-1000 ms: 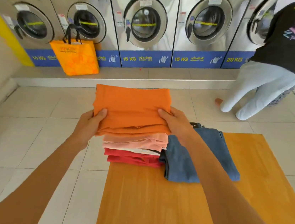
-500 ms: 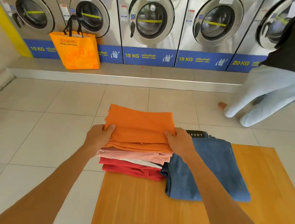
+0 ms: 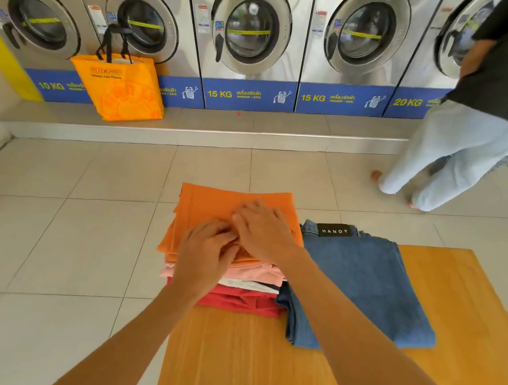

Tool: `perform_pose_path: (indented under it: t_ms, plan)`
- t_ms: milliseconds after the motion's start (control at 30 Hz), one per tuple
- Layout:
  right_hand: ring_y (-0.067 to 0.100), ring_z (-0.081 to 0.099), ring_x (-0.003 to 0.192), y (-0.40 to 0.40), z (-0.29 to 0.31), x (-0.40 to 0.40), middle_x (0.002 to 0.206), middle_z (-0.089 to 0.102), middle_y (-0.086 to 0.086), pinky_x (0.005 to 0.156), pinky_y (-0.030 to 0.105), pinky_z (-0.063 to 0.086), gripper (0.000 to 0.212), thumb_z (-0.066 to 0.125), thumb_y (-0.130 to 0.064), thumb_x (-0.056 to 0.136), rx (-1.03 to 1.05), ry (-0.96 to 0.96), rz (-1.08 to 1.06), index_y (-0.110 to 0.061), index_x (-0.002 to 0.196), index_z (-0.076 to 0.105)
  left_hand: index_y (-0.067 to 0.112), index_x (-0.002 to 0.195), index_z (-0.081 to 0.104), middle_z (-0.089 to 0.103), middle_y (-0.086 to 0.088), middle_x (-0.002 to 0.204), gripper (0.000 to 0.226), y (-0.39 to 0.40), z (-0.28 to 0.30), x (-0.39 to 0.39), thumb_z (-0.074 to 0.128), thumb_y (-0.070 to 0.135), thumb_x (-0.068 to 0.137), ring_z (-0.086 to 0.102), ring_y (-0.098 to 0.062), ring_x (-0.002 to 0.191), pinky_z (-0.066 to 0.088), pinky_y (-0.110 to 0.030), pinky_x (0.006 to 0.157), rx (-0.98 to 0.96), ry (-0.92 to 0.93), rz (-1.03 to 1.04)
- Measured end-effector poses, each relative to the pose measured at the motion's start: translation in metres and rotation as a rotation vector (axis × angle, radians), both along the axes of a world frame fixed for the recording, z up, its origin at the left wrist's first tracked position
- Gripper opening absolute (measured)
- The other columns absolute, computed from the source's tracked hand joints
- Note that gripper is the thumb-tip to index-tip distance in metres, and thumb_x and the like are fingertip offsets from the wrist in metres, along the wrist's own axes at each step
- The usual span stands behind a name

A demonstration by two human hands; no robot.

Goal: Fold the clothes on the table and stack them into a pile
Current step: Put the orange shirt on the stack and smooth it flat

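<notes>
A wooden table (image 3: 455,313) is seen, with the clothes gathered at its far left corner. Folded jeans (image 3: 363,279) lie flat just right of the pile (image 3: 244,290), touching it and not yet stacked on it. The pile comprises red, white and pink layers, topped by an orange garment (image 3: 209,209) which overhangs the far edge.

A change is noted: half a second ago the orange garment was gripped at its left and right edges by both hands; now it is released onto the pile. The left hand (image 3: 203,256) and right hand (image 3: 260,231) are laid palm-down on top, fingers extended and loosely spread, nothing grasped, the fingertips meeting at the middle.

The placing of this item is judged complete, with pressing or smoothing in hand. The jeans are judged to remain for stacking.
</notes>
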State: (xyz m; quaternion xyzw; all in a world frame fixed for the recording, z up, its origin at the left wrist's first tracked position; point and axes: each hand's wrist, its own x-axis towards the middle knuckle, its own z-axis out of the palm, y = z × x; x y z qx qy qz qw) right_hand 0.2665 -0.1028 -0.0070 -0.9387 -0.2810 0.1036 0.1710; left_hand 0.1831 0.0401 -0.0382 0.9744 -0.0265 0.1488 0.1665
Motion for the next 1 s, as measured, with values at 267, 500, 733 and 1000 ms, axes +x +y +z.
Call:
perform_pose_path:
  t_ms: [267,500,733,1000]
  plan:
    - [0.024,0.002,0.156,-0.006,-0.024,0.006,0.169,0.012,0.004,0.123,0.049,-0.001,0.062,0.017,-0.056,0.102,-0.141,-0.035,-0.069,-0.030,0.158,0.024,0.025,0.100,0.072,0.068,0.009,0.089,0.038,0.022,0.013,-0.027,0.041,0.046,0.097,0.059,-0.010,0.082,0.052,-0.029,0.072,-0.053,0.061,-0.134]
    - [0.023,-0.003,0.156,0.017,-0.024,-0.008,0.170,0.003,0.003,0.124,0.055,-0.002,0.068,0.014,-0.059,0.101,-0.173,-0.054,-0.001,-0.028,0.161,0.008,0.010,0.129,0.063,0.063,-0.008,0.132,0.039,0.038,0.023,-0.002,0.041,0.028,0.101,0.058,-0.029,0.122,0.046,-0.041,0.104,0.006,-0.038,0.078]
    - [0.021,-0.003,0.156,-0.019,-0.029,-0.003,0.170,0.003,-0.002,0.124,0.055,0.001,0.065,0.012,-0.051,0.103,-0.192,-0.018,-0.120,-0.024,0.161,0.010,0.019,0.158,0.014,0.011,-0.001,0.165,0.071,0.030,-0.016,0.018,0.004,0.056,0.098,0.005,-0.019,0.153,0.001,-0.042,0.123,0.144,0.288,0.051]
    - [0.035,0.048,0.129,-0.057,-0.005,0.000,0.132,0.057,0.010,0.100,0.053,0.040,0.036,0.035,-0.022,0.099,0.037,0.025,-0.553,-0.009,0.127,0.053,0.011,0.152,0.028,0.017,-0.007,0.164,0.056,0.015,0.014,0.042,0.030,0.033,0.101,0.006,-0.025,0.153,-0.002,-0.055,0.121,0.209,0.257,0.139]
